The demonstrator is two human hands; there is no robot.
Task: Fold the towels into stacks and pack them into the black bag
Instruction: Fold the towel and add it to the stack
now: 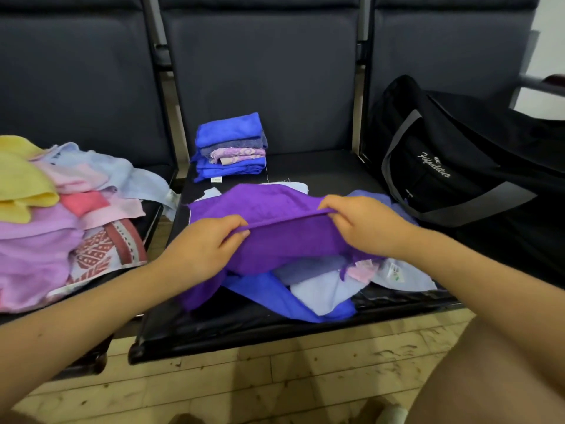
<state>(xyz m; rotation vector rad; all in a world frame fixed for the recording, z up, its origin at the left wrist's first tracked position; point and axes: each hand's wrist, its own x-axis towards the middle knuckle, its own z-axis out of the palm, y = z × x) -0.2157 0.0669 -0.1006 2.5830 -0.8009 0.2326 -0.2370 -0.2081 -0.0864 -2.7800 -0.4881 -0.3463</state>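
On the black padded bench (321,175), beside the black fabric duffel bag (452,166), purple terry towel (275,240) pinched along its raised edge by left hand (201,246) and right hand (363,224), fingers clamped; best pulled taut, corners matched before folding.

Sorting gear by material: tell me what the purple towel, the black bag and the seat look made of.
Purple towel: soft matte cloth, likely microfibre or terry; it drapes and creases.
Black bag: woven synthetic, probably nylon, with grey webbing straps.
Seat: black, slightly glossy padding, perhaps faux leather.
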